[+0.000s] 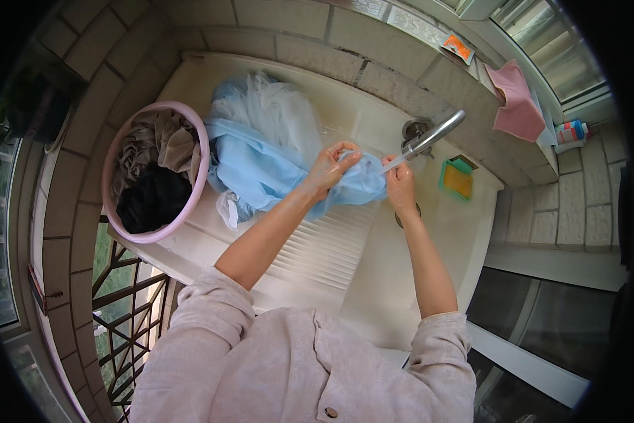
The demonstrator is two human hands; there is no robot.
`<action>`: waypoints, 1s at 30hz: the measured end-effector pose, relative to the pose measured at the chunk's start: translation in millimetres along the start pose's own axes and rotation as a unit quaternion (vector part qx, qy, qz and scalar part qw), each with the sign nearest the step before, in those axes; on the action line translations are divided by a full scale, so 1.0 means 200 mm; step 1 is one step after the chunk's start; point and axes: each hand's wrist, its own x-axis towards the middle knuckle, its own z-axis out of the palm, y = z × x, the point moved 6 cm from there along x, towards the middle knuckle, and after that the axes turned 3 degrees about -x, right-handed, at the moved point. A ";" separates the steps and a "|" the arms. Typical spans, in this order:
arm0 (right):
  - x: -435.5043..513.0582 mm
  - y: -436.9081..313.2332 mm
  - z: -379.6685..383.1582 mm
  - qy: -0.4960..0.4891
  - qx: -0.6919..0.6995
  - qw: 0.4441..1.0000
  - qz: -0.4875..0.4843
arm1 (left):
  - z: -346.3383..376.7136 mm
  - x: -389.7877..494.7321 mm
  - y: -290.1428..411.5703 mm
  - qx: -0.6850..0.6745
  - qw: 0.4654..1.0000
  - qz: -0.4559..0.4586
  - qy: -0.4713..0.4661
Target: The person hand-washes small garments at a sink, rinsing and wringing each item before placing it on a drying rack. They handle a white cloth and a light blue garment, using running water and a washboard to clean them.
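Note:
A wet light-blue garment is stretched between my two hands over the laundry sink. My left hand pinches a fold of it, thumb against fingers. My right hand grips the garment's right end just below the chrome faucet. Water runs from the faucet onto the cloth between my hands. The rest of the blue cloth spreads to the left, against a heap of sheer white fabric. The ribbed washboard of the sink lies beneath my left forearm.
A pink plastic basin with brown and black clothes stands on the sink's left side. A yellow bar of soap sits in a green dish right of the faucet. On the tiled ledge are an orange packet, a pink cloth and a bottle.

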 end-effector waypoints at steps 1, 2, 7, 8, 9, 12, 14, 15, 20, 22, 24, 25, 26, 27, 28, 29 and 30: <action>-0.01 0.01 0.02 -0.078 0.000 0.997 -0.009 | -0.08 0.00 0.10 0.097 0.992 0.056 0.053; -0.03 0.03 0.02 -0.127 -0.006 0.992 0.011 | -0.10 -0.01 0.13 0.157 0.986 0.052 0.011; -0.07 -0.03 -0.07 -0.109 0.114 0.987 -0.021 | -0.16 -0.07 0.28 0.288 0.950 0.120 0.005; -0.07 -0.09 -0.11 -0.067 0.151 0.983 -0.086 | -0.16 -0.09 0.27 0.250 0.964 0.085 -0.006; -0.08 -0.13 -0.15 0.000 0.094 0.990 -0.107 | -0.14 -0.12 0.29 0.288 0.953 0.097 0.008; -0.11 -0.20 -0.17 0.069 -0.089 0.989 -0.091 | 0.00 -0.25 0.35 0.386 0.891 0.239 0.013; -0.12 -0.15 -0.11 0.014 0.092 0.994 0.059 | 0.12 -0.39 0.39 0.448 0.789 0.415 0.063; -0.14 -0.12 -0.07 0.000 0.167 0.976 0.143 | 0.18 -0.44 0.35 0.461 0.769 0.441 0.038; -0.18 -0.19 0.07 -0.087 0.444 0.877 0.158 | 0.29 -0.56 0.16 0.464 0.762 0.449 0.059; -0.19 -0.21 0.08 -0.118 0.469 0.857 0.175 | 0.30 -0.57 0.13 0.462 0.765 0.444 0.056; -0.20 -0.21 0.09 -0.140 0.514 0.822 0.203 | 0.30 -0.58 0.12 0.454 0.767 0.451 0.046; -0.21 -0.20 0.08 -0.133 0.532 0.805 0.226 | 0.30 -0.57 0.11 0.467 0.762 0.447 0.034; -0.22 -0.20 0.07 -0.133 0.550 0.792 0.228 | 0.30 -0.57 0.12 0.469 0.757 0.453 0.033; -0.23 -0.19 0.07 -0.122 0.565 0.780 0.241 | 0.31 -0.57 0.11 0.479 0.753 0.452 0.022; -0.23 -0.19 0.07 -0.122 0.589 0.755 0.260 | 0.31 -0.57 0.12 0.476 0.746 0.465 0.016; -0.24 -0.20 0.06 -0.120 0.598 0.751 0.252 | 0.32 -0.57 0.11 0.479 0.741 0.471 0.000; -0.24 -0.21 0.06 -0.130 0.615 0.737 0.249 | 0.33 -0.58 0.10 0.483 0.736 0.475 -0.018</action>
